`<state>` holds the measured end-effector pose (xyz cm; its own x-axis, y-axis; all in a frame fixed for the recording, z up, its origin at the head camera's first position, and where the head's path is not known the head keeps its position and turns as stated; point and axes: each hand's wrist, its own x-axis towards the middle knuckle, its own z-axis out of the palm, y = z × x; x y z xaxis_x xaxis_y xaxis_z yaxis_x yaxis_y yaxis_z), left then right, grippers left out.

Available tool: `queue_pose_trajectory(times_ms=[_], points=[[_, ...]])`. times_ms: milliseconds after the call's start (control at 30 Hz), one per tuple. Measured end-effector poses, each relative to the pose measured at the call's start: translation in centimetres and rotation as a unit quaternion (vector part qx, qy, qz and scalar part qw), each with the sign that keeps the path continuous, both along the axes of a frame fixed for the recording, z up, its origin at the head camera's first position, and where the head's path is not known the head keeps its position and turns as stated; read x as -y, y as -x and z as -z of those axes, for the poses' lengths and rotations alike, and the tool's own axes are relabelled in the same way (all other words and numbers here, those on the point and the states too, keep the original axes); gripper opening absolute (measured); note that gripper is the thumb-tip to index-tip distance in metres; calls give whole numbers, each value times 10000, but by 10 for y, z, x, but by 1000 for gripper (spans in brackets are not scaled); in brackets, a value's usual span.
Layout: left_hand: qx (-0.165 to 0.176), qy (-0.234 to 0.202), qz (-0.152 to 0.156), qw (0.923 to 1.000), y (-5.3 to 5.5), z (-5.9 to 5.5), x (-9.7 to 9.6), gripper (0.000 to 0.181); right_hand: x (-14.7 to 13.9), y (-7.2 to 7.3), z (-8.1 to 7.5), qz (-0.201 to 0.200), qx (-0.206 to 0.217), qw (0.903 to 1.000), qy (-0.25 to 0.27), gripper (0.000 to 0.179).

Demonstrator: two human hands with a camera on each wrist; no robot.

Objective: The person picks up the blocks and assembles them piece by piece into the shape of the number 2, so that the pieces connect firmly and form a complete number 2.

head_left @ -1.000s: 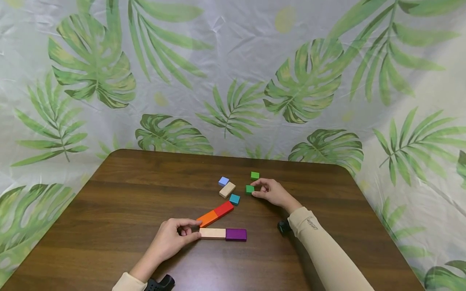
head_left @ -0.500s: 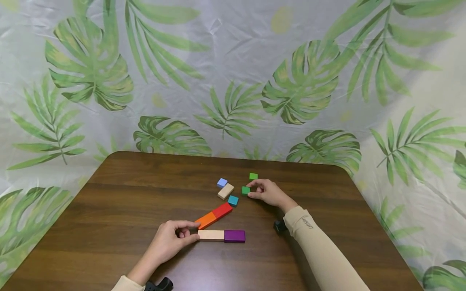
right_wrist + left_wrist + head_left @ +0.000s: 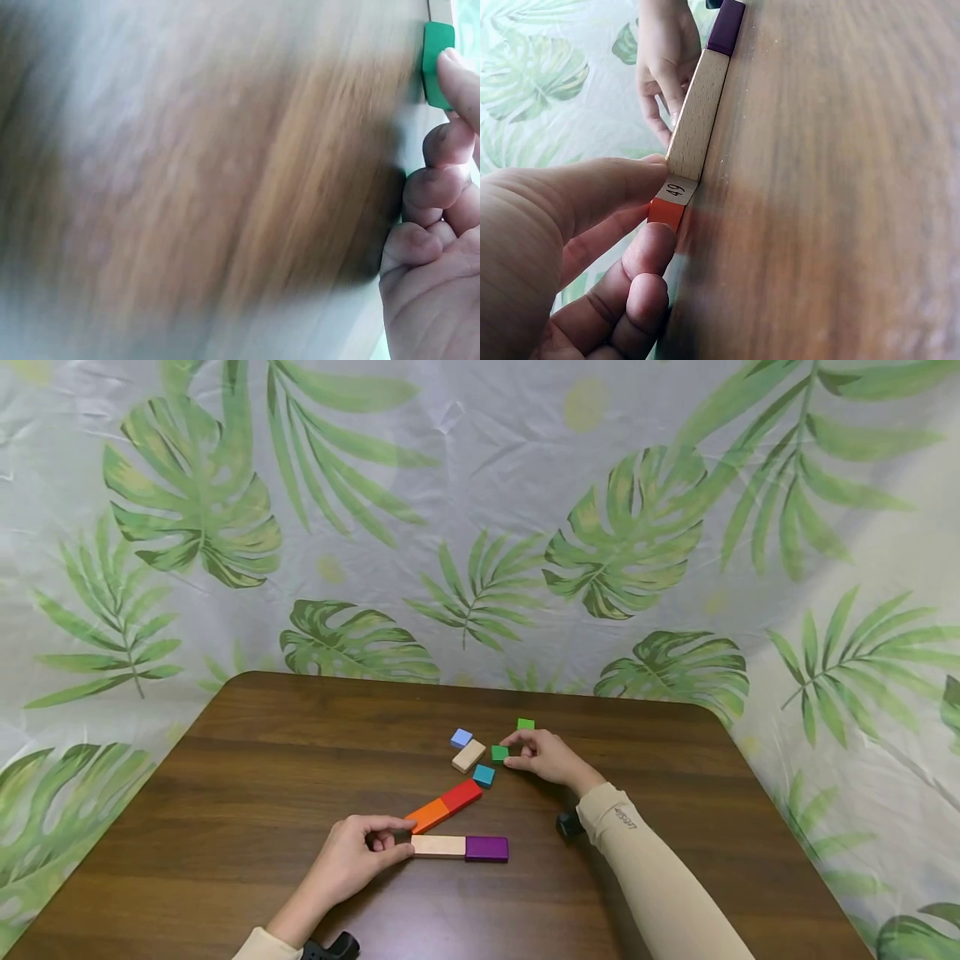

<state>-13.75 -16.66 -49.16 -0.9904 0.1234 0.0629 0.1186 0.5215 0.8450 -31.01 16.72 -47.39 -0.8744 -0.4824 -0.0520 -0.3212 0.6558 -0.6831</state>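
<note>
My left hand (image 3: 352, 853) is at the left ends of two short block rows, thumb at the natural wood block (image 3: 438, 846) and index finger at the orange block (image 3: 430, 815). In the left wrist view, that wood block's end face (image 3: 676, 189) reads "49". A purple block (image 3: 487, 848) continues the wood block's row; a red block (image 3: 461, 795) continues the orange one's. My right hand (image 3: 551, 758) pinches a small green block (image 3: 500, 754) between thumb and index finger, low over the table. In the right wrist view, the thumb covers part of this green block (image 3: 438, 60).
Left of the pinched block lie a tan block (image 3: 468, 756), a light blue block (image 3: 461, 738) and a teal block (image 3: 483, 776). A light green block (image 3: 526, 724) sits just behind my right hand. The dark wooden table (image 3: 300, 735) ends at a leaf-patterned curtain (image 3: 480, 527).
My right hand has moved the green block a short way left, closer to the tan block and away from the light green one. The left hand stays in place.
</note>
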Motion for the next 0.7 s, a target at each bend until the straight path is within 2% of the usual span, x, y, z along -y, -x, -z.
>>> queue_pose_trajectory(times_ms=[267,700], points=[[44,116,-71,9999,0,0,-1,24,7,4,2,-33,51,10000,9,31],[-57,71,-55,9999,-1,-2,-1,25,18,3,-2,-121,113,9999,42,32]])
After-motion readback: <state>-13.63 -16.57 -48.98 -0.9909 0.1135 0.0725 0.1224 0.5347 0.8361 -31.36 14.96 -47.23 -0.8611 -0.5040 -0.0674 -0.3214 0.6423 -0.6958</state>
